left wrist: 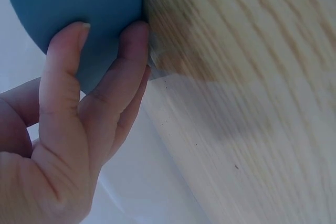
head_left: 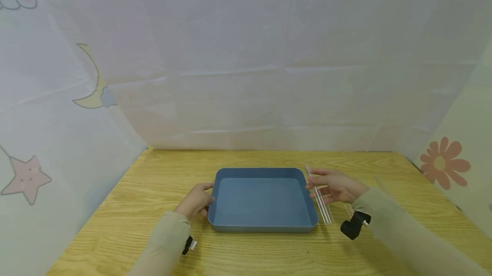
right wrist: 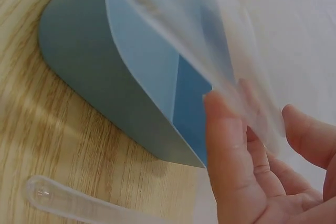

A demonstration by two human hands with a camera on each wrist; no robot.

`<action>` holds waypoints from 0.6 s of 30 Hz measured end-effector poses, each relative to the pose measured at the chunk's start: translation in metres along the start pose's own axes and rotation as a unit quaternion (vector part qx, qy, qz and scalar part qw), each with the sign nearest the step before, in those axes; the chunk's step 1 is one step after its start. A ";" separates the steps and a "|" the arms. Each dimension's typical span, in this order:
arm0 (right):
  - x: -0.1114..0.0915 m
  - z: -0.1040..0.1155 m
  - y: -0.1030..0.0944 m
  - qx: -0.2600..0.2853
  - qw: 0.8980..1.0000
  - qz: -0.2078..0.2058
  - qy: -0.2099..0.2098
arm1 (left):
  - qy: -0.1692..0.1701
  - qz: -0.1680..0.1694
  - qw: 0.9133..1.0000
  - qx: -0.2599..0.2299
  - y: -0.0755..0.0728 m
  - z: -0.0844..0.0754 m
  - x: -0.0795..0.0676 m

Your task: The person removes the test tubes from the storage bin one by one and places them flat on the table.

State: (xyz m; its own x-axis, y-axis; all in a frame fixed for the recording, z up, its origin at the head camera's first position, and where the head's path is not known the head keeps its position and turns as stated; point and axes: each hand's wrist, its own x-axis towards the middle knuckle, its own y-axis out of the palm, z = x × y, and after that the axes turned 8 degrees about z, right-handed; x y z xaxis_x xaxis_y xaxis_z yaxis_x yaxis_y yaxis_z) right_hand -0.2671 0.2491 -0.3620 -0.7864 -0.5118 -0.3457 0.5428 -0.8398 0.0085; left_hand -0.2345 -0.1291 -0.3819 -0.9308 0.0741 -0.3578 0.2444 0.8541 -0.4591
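Observation:
A shallow blue tray with rounded corners lies on the wooden table. At the tray's left side is my left hand; in the left wrist view its fingers rest against the outer wall, one fingertip down by the table. My right hand, beside the tray's right edge, pinches a long clear plastic strip between thumb and fingers. That strip is tilted and overlaps the tray's rim in the right wrist view, its near end rounded.
Another clear plastic strip with a rounded end lies on the table, right of the tray and partly hidden under my right arm. A pale patterned cloth hangs behind and at both sides of the wooden table.

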 end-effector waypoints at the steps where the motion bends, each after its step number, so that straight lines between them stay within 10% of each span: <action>1: 0.000 0.000 0.000 0.000 1.000 0.000 -0.001 | 0.000 0.000 1.000 0.000 0.000 0.000 0.000; 18: -0.006 -0.002 -0.007 -0.005 1.000 -0.003 -0.001 | 0.001 0.001 1.000 -0.001 -0.001 0.001 0.001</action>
State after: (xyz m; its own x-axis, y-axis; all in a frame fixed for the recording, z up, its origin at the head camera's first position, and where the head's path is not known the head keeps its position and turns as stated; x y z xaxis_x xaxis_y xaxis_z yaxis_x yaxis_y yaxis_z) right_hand -0.2654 0.2583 -0.3619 -0.7909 -0.5067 -0.3432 0.5405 -0.8413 -0.0033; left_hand -0.2349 -0.1305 -0.3827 -0.9307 0.0770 -0.3576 0.2464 0.8545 -0.4574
